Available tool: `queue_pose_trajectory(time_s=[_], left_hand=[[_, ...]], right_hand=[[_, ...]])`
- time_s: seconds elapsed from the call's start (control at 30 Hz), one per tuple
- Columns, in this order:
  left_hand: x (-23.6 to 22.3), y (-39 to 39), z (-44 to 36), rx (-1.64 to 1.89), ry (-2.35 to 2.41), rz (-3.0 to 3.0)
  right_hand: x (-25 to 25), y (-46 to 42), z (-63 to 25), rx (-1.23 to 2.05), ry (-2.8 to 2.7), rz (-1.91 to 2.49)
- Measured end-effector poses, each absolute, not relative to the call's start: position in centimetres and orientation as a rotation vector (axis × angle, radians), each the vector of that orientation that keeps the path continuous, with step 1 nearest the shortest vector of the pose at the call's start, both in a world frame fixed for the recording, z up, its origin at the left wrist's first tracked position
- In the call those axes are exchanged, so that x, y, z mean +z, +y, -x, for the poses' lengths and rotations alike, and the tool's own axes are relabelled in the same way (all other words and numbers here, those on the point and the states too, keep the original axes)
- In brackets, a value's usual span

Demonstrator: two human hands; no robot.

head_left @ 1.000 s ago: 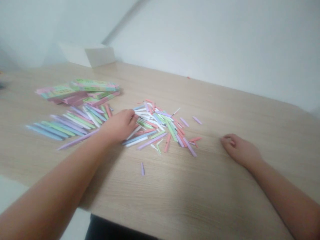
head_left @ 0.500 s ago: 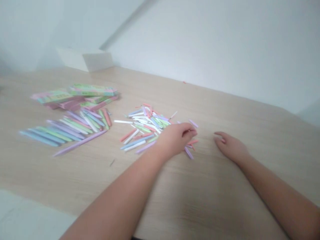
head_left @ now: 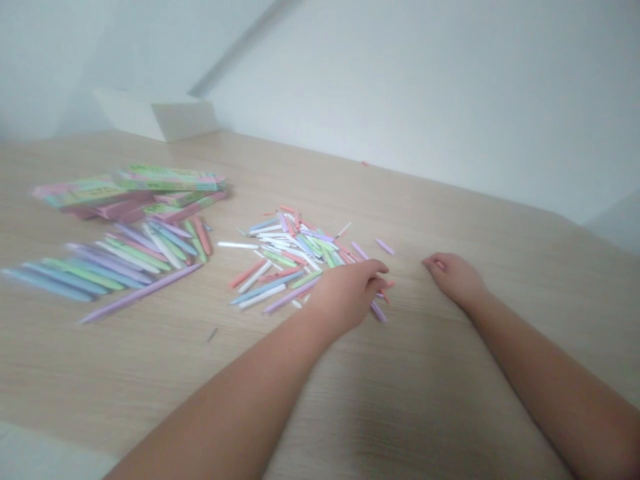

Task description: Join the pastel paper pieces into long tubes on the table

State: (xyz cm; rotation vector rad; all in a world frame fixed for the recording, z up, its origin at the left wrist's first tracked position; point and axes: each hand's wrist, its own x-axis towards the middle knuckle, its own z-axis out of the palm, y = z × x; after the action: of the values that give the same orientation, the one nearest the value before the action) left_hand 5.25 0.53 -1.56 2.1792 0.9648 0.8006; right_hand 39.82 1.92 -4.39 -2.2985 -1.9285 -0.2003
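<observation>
My left hand (head_left: 350,293) is over the right side of a loose heap of pastel stick-like pen parts (head_left: 280,257) in white, orange, green, blue and purple. Its fingers are bent, with a gap between forefinger and thumb, close to an orange piece (head_left: 390,285) and a purple piece (head_left: 379,311). Part of the heap is hidden beneath this hand. My right hand (head_left: 457,277) rests on the table to the right of the heap, fingers curled together; whatever is inside them, if anything, is hidden. A lone purple piece (head_left: 385,247) lies between heap and right hand.
At left, longer pastel pens (head_left: 115,267) lie side by side, one purple pen (head_left: 143,293) slanting below them. Behind are several green and pink boxes (head_left: 170,178). A white box-like object (head_left: 183,119) stands by the wall. A thin dark piece (head_left: 213,335) lies in front.
My left hand has moved right, from the heap's left side to its right side. My right hand has shifted slightly left. A small purple piece in front of the heap is no longer visible.
</observation>
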Motion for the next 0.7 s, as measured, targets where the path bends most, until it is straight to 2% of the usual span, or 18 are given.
queue_pose_trajectory(time_s=[0.2, 0.4, 0.57, 0.7], left_hand=[[-1.9, 0.1, -5.9, 0.753, 0.760, -1.823], [-1.9, 0.1, -7.1, 0.686, 0.719, -1.069], [-0.6, 0.0, -6.0, 0.586, 0.626, -0.775], [-0.3, -0.1, -5.4, 0.625, 0.595, -0.742]], right_hand=[[-4.1, -1.5, -38.8, -0.139, -2.237, 2.105], [-3.6, -5.9, -36.0, -0.257, -2.283, 2.251], [-3.5, -7.3, -34.6, -0.209, -2.170, 2.294], [-2.2, -8.3, -35.6, -0.205, -1.810, 2.305]])
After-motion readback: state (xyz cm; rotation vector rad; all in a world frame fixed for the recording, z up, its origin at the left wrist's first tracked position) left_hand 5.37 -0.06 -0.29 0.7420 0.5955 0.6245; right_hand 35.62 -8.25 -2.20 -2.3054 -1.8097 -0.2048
